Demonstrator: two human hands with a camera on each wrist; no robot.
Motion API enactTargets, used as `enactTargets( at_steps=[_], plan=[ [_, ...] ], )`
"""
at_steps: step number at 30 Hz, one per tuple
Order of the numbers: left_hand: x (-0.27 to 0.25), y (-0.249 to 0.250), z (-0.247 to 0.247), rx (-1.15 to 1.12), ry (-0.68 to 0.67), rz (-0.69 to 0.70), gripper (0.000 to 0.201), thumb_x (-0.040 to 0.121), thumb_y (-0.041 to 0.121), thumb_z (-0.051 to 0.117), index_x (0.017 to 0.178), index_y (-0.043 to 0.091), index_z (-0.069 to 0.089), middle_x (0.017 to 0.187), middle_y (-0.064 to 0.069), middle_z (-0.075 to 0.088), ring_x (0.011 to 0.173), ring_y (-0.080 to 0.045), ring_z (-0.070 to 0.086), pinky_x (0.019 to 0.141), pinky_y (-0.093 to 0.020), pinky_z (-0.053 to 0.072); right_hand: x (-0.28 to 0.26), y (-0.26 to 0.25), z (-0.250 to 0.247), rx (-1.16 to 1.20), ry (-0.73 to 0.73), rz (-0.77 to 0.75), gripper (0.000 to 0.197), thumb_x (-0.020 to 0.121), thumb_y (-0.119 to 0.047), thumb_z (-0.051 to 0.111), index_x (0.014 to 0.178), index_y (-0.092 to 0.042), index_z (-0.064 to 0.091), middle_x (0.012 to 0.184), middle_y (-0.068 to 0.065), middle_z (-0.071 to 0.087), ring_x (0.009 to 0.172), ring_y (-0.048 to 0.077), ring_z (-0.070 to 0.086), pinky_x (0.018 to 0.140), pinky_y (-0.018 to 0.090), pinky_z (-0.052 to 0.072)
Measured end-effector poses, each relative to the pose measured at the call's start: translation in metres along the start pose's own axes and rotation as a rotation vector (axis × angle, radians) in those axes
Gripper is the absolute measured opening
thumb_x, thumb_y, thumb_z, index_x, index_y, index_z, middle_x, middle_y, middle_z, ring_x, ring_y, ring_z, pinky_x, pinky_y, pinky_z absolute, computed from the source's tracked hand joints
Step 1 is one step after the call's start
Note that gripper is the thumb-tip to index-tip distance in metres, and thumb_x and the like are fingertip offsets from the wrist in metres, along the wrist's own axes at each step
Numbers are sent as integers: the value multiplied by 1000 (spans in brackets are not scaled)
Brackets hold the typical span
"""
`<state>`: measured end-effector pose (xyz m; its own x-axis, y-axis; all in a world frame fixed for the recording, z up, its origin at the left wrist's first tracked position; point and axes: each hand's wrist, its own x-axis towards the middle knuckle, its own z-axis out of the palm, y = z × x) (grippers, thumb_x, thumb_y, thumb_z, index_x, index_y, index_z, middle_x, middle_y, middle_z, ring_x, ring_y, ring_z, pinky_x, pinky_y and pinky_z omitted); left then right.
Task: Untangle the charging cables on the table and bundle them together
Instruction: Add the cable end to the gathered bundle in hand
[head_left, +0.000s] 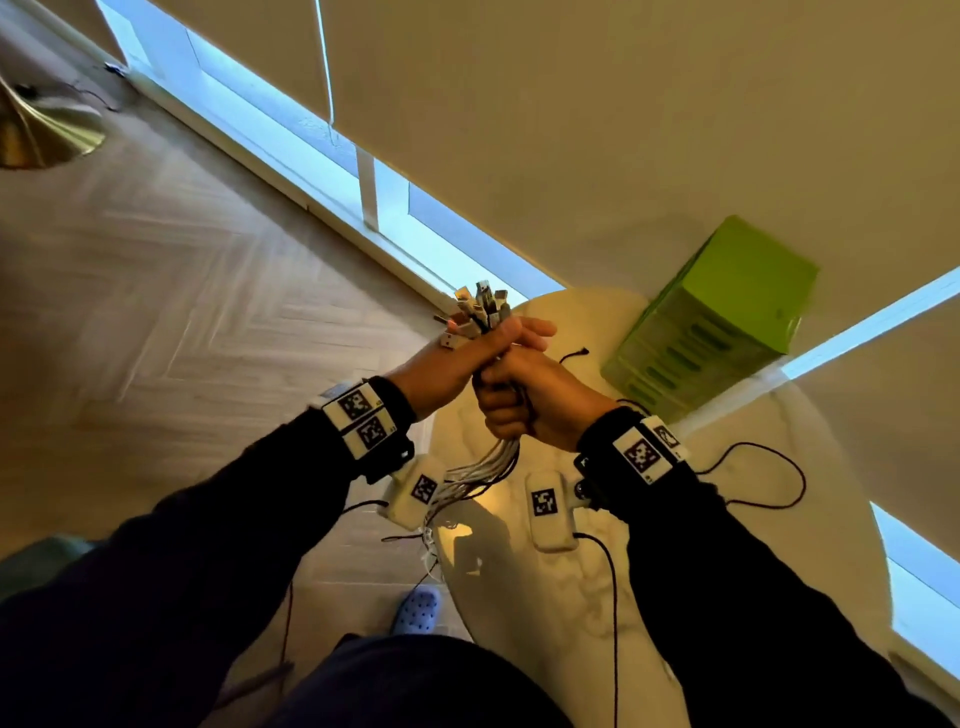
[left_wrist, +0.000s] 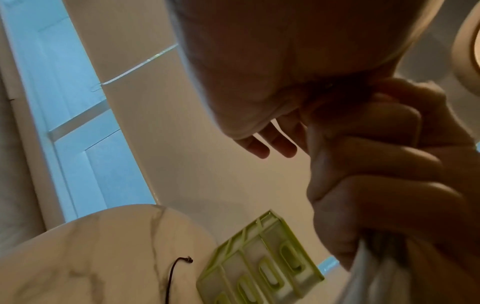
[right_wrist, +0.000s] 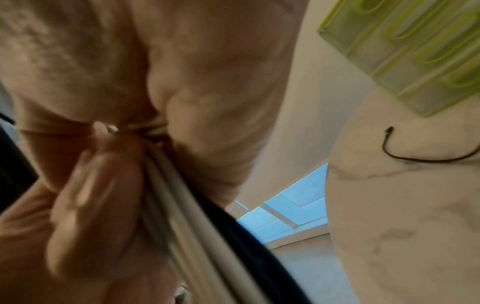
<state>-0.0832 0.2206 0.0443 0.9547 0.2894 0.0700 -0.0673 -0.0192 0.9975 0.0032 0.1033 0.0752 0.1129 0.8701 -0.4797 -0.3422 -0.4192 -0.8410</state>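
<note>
both hands hold the cable bundle (head_left: 485, 462) up over the near left edge of the marble table (head_left: 769, 519). the left hand (head_left: 457, 358) wraps just under the plugs (head_left: 478, 306), the right hand (head_left: 530, 400) fists around it below. a green box (head_left: 727, 312) stands at the far right.

Cable bundle (head_left: 480, 317) above table (head_left: 753, 545), organizer (head_left: 717, 317) at far right.

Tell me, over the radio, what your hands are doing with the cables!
Left hand and right hand both grip the cable bundle. Plugs up. One black cable loose on table.
</note>
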Motion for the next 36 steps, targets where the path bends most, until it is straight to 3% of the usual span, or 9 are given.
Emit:
enactTargets(
  at_steps=[3, 6, 9, 15, 21, 24, 27, 33, 36],
  plan=[
    [9, 12, 10, 94, -43, -20, 46, 110, 27, 34, 92, -3, 62, 110, 15, 74, 97, -7, 67, 85, -21, 48, 1, 25, -17, -10, -49, -58, 17, 81, -5, 50, 70, -13, 38, 50, 3, 38, 47, 16, 39, 67, 37, 46],
    [15, 15, 20, 152, -138, -31, 45, 109, 33, 34, 74, 18, 57, 102, 0, 78, 107, -13, 69, 99, -30, 46, 7, 60, -39, -151, -65, 2, 28, 88, 0, 61, 65, -13, 52, 58, 10, 56, 64, 25, 59, 89, 45, 44],
    [20, 13, 35, 78, -192, -137, 50, 106, 40, 40, 70, 10, 56, 71, -10, 66, 87, -25, 72, 97, -49, 53, 14, 79, -63, -347, 217, -23, 18, 90, -5, 68, 80, -19, 66, 62, 9, 60, 63, 24, 63, 76, 35, 49],
    [47, 4, 73, -59, 78, -122, 32, 100, 35, 58, 76, 20, 43, 62, 1, 35, 60, -14, 39, 73, -36, 39, 28, 81, -54, -451, 757, -105, 33, 95, -13, 53, 63, -10, 55, 56, 3, 57, 45, 8, 60, 51, 23, 44],
    [59, -26, 84, 198, -83, -213, 26, 101, 25, 60, 86, 22, 38, 55, 15, 33, 54, -8, 40, 47, -23, 41, 13, 118, -34, -406, 493, -127, 35, 92, -14, 65, 60, -16, 51, 52, -4, 54, 45, 3, 51, 55, 25, 43],
    [58, -40, 104, 203, -131, -255, 28, 102, 27, 58, 82, 21, 39, 50, 13, 31, 45, -5, 34, 43, -21, 33, -7, 137, -54, -467, 340, -49, 17, 86, -24, 76, 92, -17, 62, 89, 4, 67, 82, 18, 65, 79, 37, 55],
    [59, -51, 126, 217, -115, -265, 32, 100, 25, 61, 77, 21, 39, 50, 11, 32, 44, -6, 35, 46, -22, 34, -33, 147, -81, -359, 277, 1, 49, 85, -28, 78, 127, -15, 55, 123, 4, 63, 112, 19, 62, 96, 34, 53],
    [62, -73, 160, 109, -155, -412, 34, 100, 23, 61, 78, 21, 36, 50, 10, 29, 44, -12, 30, 46, -25, 27, -72, 166, -167, -636, 1104, -167, 21, 89, -20, 68, 104, -8, 60, 109, 7, 55, 100, 26, 56, 87, 42, 49],
    [59, -79, 172, 105, -186, -452, 32, 100, 23, 61, 82, 19, 35, 55, 5, 25, 48, -15, 26, 47, -27, 24, -76, 171, -207, -606, 1250, 252, 49, 95, -42, 57, 127, -6, 48, 128, 17, 57, 116, 40, 56, 95, 46, 46]
  ],
)
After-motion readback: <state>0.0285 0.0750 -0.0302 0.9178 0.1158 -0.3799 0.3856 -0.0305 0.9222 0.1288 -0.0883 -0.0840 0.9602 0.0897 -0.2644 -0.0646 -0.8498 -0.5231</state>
